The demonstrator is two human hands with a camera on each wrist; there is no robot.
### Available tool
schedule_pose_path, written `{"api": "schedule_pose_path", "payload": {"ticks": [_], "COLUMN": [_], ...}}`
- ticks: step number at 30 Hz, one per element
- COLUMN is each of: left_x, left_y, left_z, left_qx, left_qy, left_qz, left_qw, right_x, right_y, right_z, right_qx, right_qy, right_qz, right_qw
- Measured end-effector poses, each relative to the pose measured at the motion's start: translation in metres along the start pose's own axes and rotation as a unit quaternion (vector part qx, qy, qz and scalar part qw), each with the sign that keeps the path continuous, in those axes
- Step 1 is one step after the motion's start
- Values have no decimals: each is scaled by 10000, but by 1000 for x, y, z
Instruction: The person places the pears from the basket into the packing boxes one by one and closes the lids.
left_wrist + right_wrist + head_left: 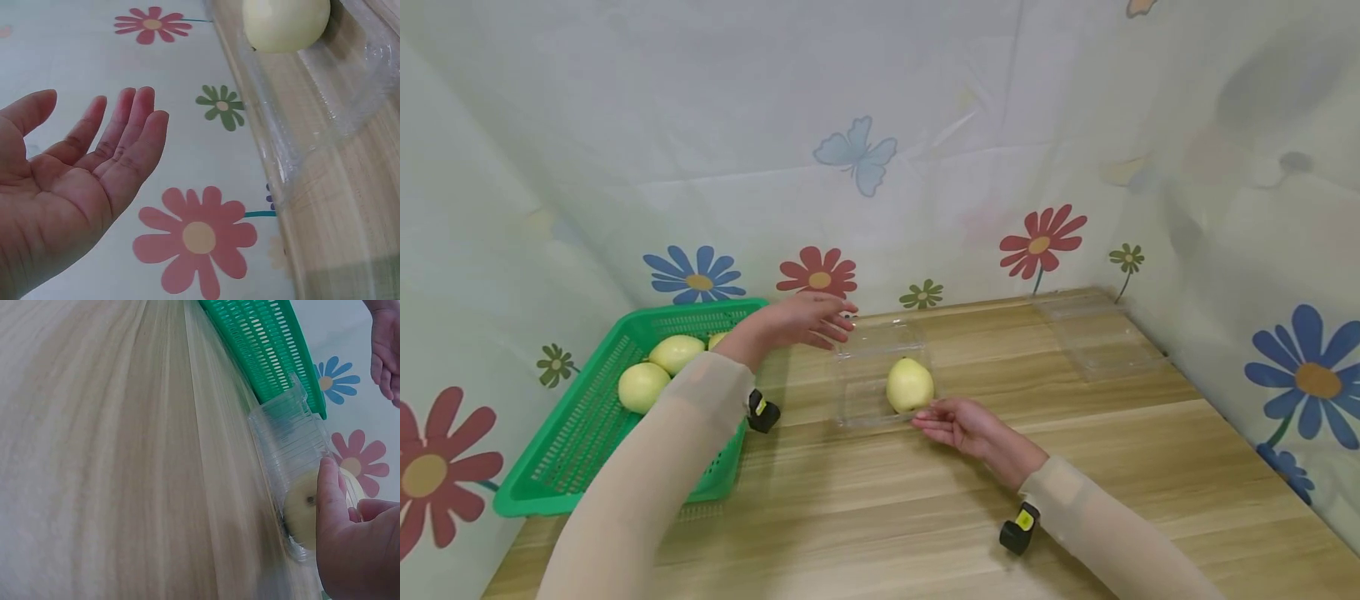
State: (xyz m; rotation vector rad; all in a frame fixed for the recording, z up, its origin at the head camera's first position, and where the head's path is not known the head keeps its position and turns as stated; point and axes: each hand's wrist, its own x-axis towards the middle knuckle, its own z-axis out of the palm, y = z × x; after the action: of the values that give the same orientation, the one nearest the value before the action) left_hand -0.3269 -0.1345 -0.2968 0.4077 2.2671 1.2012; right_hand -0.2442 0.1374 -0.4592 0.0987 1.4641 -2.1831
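A pale yellow-green pear sits in the right part of a clear plastic box, whose lid is folded back toward the wall. At the box's near right edge, my right hand pinches the rim between thumb and fingers, close beside the pear. My left hand hovers above the box's far left side. The left wrist view shows that hand palm up, fingers spread and slightly bent, holding nothing.
A green plastic basket with several pears stands at the left, partly behind my left arm. Another clear plastic container lies at the back right of the wooden table. A flower-printed sheet hangs behind.
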Motion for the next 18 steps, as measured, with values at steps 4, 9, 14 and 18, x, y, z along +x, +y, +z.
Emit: {"api": "schedule_pose_path", "payload": {"ticks": [4,9,14,18], "left_x": [-10,-25,-38,-47], "left_y": [5,9,10,10], "left_z": [-7,-19,-33,-42], "left_qx": [-56,162,244,215], "left_qy": [12,45,31,139], "left_qz": [77,218,319,387], "left_qw": [10000,9996,9992,9989], "right_x": [0,-1,-1,0], "right_y": [0,0,0,-1], "right_z": [0,1,1,1], "right_qx": [26,-15,-31,-37], "right_qy": [18,43,48,21], "right_qz": [14,65,88,54], "right_qw": [10000,10000,9999,10000]}}
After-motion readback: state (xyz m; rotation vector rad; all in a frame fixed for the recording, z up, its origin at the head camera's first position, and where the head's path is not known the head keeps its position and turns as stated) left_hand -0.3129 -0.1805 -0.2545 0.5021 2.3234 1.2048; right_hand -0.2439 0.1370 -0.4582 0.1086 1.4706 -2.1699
